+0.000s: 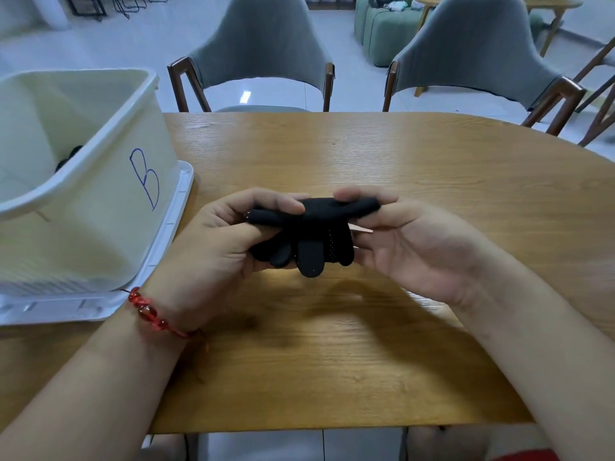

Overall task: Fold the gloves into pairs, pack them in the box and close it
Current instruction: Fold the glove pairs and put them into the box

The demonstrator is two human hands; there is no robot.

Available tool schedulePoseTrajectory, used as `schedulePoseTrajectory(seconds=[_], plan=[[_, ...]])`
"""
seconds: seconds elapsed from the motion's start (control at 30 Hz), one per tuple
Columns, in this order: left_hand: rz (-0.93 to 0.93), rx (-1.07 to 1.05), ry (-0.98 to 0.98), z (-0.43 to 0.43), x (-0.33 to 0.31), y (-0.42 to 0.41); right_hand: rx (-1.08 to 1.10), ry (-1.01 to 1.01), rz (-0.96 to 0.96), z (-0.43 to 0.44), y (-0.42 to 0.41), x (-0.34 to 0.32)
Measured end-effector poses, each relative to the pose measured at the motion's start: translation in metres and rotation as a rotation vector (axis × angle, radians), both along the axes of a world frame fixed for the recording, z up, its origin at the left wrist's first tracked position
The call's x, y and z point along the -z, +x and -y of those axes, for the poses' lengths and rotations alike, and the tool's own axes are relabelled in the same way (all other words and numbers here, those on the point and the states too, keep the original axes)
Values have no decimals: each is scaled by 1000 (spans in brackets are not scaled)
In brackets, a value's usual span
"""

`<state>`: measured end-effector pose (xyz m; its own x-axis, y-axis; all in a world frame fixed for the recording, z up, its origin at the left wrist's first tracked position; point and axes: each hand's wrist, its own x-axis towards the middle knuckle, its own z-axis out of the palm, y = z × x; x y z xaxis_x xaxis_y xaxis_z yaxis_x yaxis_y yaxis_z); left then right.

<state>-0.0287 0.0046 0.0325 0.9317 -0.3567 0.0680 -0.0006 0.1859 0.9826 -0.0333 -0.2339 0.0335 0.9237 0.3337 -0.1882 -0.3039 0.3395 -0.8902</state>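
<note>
A bundle of black gloves (pixel 312 237) is held a little above the wooden table (pixel 366 344), its fingertips hanging down toward me. My left hand (pixel 216 241) grips the bundle's left end, thumb on top. My right hand (pixel 409 241) pinches its right end between thumb and fingers. The white plastic box (pixel 109 201), marked with a blue "B", stands open at the left. Something dark (pixel 68 158) shows inside it, mostly hidden by the rim.
The box stands on its white lid (pixel 169 234), which lies flat on the table's left side. Two grey chairs (pixel 263 51) (pixel 479 54) face the far edge of the table. A red bead bracelet (pixel 149 314) is on my left wrist.
</note>
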Motion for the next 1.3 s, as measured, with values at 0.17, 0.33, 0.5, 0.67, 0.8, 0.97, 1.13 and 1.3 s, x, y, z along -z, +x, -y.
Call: schedulePoseTrajectory(seconds=[0.17, 0.33, 0.5, 0.67, 0.8, 0.97, 1.13, 1.3], plan=[[-64, 53, -14, -6, -3, 1, -46, -14, -35, 2, -1, 1], [-88, 91, -9, -7, -3, -1, 88, -69, -17, 0, 0, -1], [45, -34, 138, -1, 3, 2, 75, -87, -53, 1, -1, 0], [164, -97, 202, -3, 8, 5, 93, -178, -48, -4, -3, 0], [204, -125, 213, -3, 8, 5, 171, -261, 32, -10, -3, 1], [203, -92, 191, -5, 2, 4, 139, -385, 300, -16, -12, -4], [197, -129, 109, -6, -20, -7, 249, -233, 389, -25, -15, -15], [370, -234, 122, -15, -48, -23, 230, -148, 500, -42, -20, -37]])
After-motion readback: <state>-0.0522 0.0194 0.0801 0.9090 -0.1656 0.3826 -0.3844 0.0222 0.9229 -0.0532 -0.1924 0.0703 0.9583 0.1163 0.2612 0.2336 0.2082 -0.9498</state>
